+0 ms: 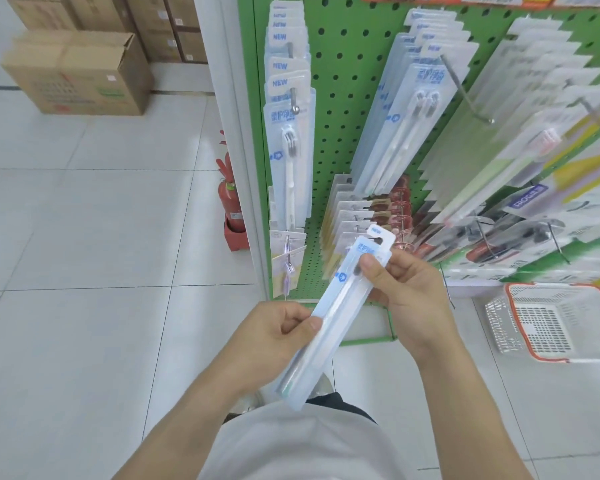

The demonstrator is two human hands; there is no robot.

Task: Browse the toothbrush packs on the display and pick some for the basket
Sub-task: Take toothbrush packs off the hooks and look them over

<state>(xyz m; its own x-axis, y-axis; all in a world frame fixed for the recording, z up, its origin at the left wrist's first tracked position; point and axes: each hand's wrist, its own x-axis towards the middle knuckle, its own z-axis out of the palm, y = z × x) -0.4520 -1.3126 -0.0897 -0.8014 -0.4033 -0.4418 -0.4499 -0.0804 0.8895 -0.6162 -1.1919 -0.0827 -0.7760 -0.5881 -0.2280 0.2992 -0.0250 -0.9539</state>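
Note:
I hold one pale blue toothbrush pack (336,313) slanted in front of me, its hang tab pointing up toward the display. My left hand (274,337) grips its lower half, thumb on the front. My right hand (409,296) pinches the upper end, thumb pressed near the brush head. Rows of similar packs (288,133) hang from hooks on the green pegboard display (343,109). The white basket (561,320) with an orange rim sits on the floor at the right, below the display.
Darker toothbrush packs (499,237) hang low at the right of the display. A red fire extinguisher (231,202) stands by the display's left post. Cardboard boxes (80,71) are stacked on the tiled floor at the far left.

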